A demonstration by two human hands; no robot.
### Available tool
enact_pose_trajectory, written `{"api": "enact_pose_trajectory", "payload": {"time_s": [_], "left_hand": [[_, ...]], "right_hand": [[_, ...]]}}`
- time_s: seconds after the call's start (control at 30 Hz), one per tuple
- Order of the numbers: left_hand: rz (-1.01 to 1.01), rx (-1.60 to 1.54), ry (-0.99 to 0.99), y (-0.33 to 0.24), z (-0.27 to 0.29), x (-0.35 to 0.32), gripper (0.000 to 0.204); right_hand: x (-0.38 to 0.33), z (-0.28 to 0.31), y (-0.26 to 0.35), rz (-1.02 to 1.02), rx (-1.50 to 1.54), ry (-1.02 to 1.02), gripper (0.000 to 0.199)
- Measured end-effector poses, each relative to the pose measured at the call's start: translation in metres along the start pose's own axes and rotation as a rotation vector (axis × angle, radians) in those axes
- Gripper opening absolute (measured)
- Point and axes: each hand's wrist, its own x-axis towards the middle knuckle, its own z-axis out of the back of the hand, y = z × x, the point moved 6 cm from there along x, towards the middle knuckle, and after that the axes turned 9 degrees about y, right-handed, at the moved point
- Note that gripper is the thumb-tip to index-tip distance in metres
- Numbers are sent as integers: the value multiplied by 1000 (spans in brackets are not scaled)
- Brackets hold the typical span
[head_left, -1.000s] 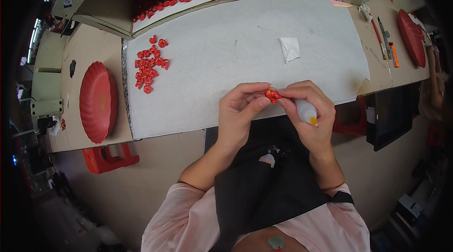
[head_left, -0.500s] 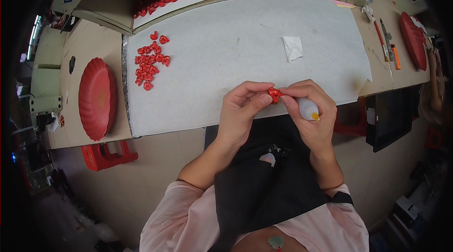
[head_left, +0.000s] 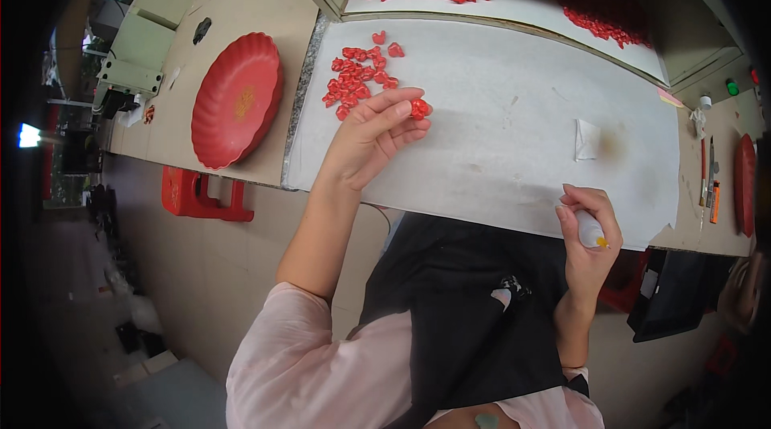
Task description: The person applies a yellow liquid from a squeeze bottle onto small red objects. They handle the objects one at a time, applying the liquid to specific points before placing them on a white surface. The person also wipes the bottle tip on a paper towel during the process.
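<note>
Between the thumb and fingers of my left hand (head_left: pixel 365 136) is a small, shiny red knobbly piece (head_left: pixel 419 109). That hand hovers over the white paper sheet (head_left: pixel 482 132), close to a loose cluster of similar red pieces (head_left: pixel 353 80) lying at the sheet's left end. My right hand (head_left: pixel 585 264) is near the front edge of the table, wrapped round a small white squeeze bottle (head_left: pixel 590 228) with a yellow tip that points toward me. The right thumb and forefinger are close together; whether anything tiny sits between them I cannot make out.
A red scalloped dish (head_left: pixel 217 120) stands left of the sheet. A folded white tissue (head_left: pixel 585 140) lies on the sheet's right part. Behind rises an open-fronted cabinet (head_left: pixel 490 20) holding many red pieces. Slim tools (head_left: pixel 703 172) and another red dish (head_left: pixel 745 188) are at right.
My hands have parted. The left carried the red piece leftward toward the cluster, while the right stays on the right with the bottle. The whole view has turned left.
</note>
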Motion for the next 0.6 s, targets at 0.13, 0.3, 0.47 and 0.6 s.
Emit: {"api": "enact_pose_trajectory", "payload": {"time_s": [0.13, 0.3, 0.47, 0.6], "left_hand": [[5, -414, 26, 12, -4, 1, 20], [52, -616, 35, 22, -6, -3, 19], [44, -321, -15, 17, -2, -5, 19], [-49, 731, -166, -11, 21, -7, 17]], "right_hand": [[0, -1, 1, -13, 1, 9, 19], [-1, -1, 0, -22, -16, 18, 19], [-2, -4, 0, -8, -17, 30, 18], [-2, -2, -1, -8, -4, 27, 18]]}}
